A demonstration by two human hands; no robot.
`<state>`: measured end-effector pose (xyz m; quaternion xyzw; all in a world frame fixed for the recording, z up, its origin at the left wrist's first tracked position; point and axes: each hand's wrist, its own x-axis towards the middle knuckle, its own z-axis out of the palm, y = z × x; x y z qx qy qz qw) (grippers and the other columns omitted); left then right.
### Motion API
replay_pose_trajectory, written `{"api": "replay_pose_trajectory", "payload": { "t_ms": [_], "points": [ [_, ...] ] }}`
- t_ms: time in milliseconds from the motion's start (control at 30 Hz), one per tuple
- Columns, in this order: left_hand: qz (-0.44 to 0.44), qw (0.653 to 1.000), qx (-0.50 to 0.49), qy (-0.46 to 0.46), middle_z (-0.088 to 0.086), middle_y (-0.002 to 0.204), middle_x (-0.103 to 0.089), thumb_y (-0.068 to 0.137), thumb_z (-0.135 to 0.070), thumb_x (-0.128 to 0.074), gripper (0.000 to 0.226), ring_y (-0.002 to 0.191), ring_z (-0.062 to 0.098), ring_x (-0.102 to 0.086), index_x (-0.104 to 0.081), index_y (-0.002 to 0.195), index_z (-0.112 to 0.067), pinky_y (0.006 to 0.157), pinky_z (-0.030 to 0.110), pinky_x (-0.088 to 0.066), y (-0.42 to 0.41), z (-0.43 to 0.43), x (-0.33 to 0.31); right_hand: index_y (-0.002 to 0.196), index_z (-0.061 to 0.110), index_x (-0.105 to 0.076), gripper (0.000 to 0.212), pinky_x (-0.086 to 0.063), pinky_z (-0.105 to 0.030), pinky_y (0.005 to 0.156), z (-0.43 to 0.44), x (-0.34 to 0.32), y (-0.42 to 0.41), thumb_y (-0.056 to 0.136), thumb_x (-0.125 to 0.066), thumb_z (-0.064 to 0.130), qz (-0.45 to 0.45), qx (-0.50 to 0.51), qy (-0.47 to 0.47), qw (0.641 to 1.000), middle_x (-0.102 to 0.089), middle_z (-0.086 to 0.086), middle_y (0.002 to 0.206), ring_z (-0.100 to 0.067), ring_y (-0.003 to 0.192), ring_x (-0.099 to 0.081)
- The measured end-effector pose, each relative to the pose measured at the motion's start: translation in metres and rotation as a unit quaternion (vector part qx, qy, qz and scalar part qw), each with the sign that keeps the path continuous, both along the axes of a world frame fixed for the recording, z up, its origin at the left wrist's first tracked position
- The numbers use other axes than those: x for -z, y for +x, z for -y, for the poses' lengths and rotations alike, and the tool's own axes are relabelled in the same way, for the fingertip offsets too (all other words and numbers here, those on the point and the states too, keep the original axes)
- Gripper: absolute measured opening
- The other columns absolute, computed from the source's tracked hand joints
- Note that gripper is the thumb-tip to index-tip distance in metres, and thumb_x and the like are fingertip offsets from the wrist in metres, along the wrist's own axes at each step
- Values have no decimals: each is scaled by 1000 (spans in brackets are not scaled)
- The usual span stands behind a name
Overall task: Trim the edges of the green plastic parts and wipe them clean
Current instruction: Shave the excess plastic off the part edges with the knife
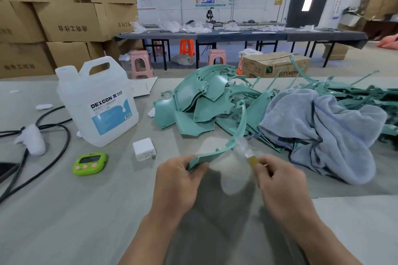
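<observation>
My left hand (pixel 178 180) grips the near end of a curved green plastic part (pixel 238 129), which arcs up and away over the table. My right hand (pixel 280 180) pinches a small trimming tool (pixel 251 155) with a yellowish handle; its blurred tip lies against the part's edge. A pile of green plastic parts (pixel 200 101) sits just beyond my hands. To the right, a grey-blue cloth (pixel 323 129) lies bunched over more green parts (pixel 355 92).
A white DEXCON jug (pixel 97 101) stands at the left, with a green timer (pixel 89 163) and a white charger (pixel 143 149) in front of it. Black cables (pixel 49 135) and a white controller (pixel 32 140) lie far left. Cardboard boxes (pixel 64 17) are stacked behind.
</observation>
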<state>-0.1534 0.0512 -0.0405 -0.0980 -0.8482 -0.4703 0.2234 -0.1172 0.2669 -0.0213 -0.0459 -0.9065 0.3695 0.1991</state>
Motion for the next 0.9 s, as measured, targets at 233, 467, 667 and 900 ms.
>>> {"api": "replay_pose_trajectory", "payload": {
  "t_ms": [233,467,667,900],
  "points": [
    [9,1000,5,-7,-24,67,-68,87,-29,-78,23,61,11,-62,-70,92,-50,52,22,-48,1,1,-2,84,34,-67,15,-35,-17,50,3,-6,12,97,-64,27,-53,-158,-76,983,-58,7,62,-4,53,-47],
    [19,998,54,-12,-26,80,-73,86,-23,-78,29,71,11,-68,-72,99,-48,64,31,-53,-2,6,-8,77,25,-64,23,-36,-26,51,-22,5,-19,99,-61,29,-1,34,3,999,-61,5,59,-10,54,-53],
    [1,996,84,-26,-30,93,-73,85,-19,-80,23,83,-3,-70,-79,98,-38,76,24,-57,-1,8,-10,74,34,-66,24,-39,-22,53,-27,-2,-10,95,-64,23,-67,-41,-62,995,-59,8,58,-8,53,-50],
    [-15,994,100,-47,-35,96,-71,82,-14,-83,25,91,-9,-69,-81,96,-35,86,17,-55,2,15,-15,83,37,-73,17,-41,-24,55,-28,6,-16,96,-63,30,-20,-23,2,1000,-64,16,63,-5,56,-56]
  ]
}}
